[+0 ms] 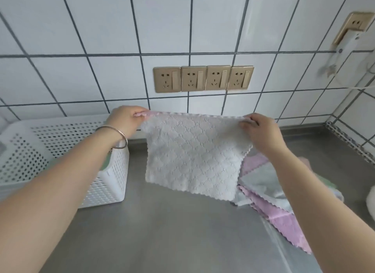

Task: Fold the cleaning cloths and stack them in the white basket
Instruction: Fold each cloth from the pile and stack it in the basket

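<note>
Steel counter (182, 232), cloth (192, 157) pinched between fingers (140, 114)

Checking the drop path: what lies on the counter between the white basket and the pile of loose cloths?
In the head view, only bare steel counter lies between the white basket and the cloth pile; the held cloth hangs above that stretch.

I see a steel surface (172, 228) running back to a white tiled wall (101, 29) with dark grout. Four gold sockets (203, 78) sit side by side on it. Up at the right, a fifth socket (356, 23) holds a white plug (345, 47); its cord (363, 85) trails right.
</note>
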A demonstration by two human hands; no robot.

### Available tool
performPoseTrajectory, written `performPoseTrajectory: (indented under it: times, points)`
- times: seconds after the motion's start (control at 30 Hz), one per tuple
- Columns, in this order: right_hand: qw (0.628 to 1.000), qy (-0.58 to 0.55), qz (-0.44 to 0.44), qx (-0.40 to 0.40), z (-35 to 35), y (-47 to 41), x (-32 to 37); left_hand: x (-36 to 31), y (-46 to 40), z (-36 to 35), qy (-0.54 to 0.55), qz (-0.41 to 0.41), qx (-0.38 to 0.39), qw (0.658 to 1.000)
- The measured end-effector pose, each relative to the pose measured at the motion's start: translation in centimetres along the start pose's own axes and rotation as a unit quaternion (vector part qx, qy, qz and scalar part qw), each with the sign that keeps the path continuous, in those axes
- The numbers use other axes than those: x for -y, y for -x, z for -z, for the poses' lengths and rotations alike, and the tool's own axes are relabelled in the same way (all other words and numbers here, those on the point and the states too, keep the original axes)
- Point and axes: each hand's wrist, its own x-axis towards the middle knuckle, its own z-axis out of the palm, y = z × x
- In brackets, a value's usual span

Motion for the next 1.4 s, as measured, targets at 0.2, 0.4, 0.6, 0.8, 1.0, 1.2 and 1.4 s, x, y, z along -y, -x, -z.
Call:
performPoseTrajectory:
  times: [0.2, 0.4, 0.6, 0.8, 1.0, 1.2, 1.4]
  points:
    - [0.997, -0.035, 0.067, 0.018, -0.3, 3.9, -0.2, 3.6, 6.1, 2.2, 0.146, -0.003, 0.063, 0.987]
    - [0.981, 0.089, 0.066, 0.159, -6.7, 9.6, -9.7, 10.7, 14.8, -7.3, 0.078, -0.003, 0.208, 0.975]
    - [0.95, 0.216, 0.036, 0.224, -12.3, 15.3, -18.2, 16.4, 22.3, -15.8, -0.165, -0.088, 0.247, 0.951]
    - [0.934, 0.246, 0.11, 0.236, -12.8, 17.1, -20.6, 18.0, 24.8, -17.2, -0.172, -0.09, 0.232, 0.953]
    - [0.959, 0.223, 0.073, 0.157, -13.4, 17.3, -20.7, 17.1, 24.9, -17.2, -0.143, -0.046, 0.21, 0.966]
    - [0.965, 0.06, -0.185, 0.174, -13.2, 14.7, -17.3, 16.2, 22.8, -16.8, 0.029, 0.092, 0.174, 0.98]
    - [0.952, -0.066, -0.251, 0.162, -13.3, 12.8, -15.9, 14.9, 21.1, -15.9, 0.148, 0.208, 0.155, 0.954]
